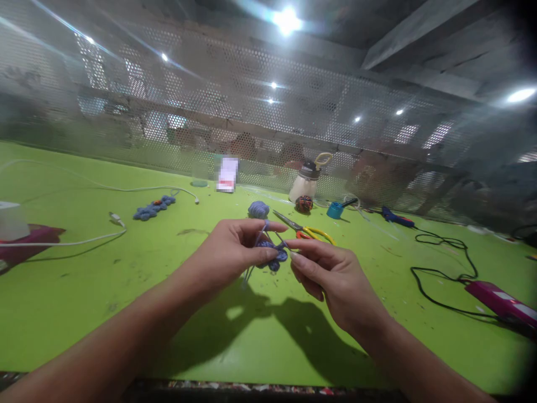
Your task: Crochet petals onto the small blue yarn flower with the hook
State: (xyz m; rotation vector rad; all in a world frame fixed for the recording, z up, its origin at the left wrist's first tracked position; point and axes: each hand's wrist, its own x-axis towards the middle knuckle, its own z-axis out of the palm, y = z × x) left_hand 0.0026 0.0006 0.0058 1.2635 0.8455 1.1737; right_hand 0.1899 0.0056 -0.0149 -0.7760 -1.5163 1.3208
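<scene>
My left hand [235, 243] pinches a small blue-purple crochet piece [274, 258] between thumb and fingers, with a strand of yarn looped over the raised index finger. Loose yarn ends hang below it. Close on its right, my right hand [325, 268] is closed in a pinch on a thin crochet hook [287, 245], whose tip reaches to the piece; most of the hook is hidden by the fingers. Just beyond the hands lie a ball of blue-purple yarn [258, 210] and scissors [304, 228] with yellow and orange handles.
On the green table [104, 313] lie a blue crocheted strip [154, 207], a white cable [126, 187], a dark multicoloured yarn ball [304, 204], a bottle [304, 182], a blue pot [334, 210], a glue gun [396, 217] and a magenta power strip [499, 302]. Behind stands a perforated screen [260, 123].
</scene>
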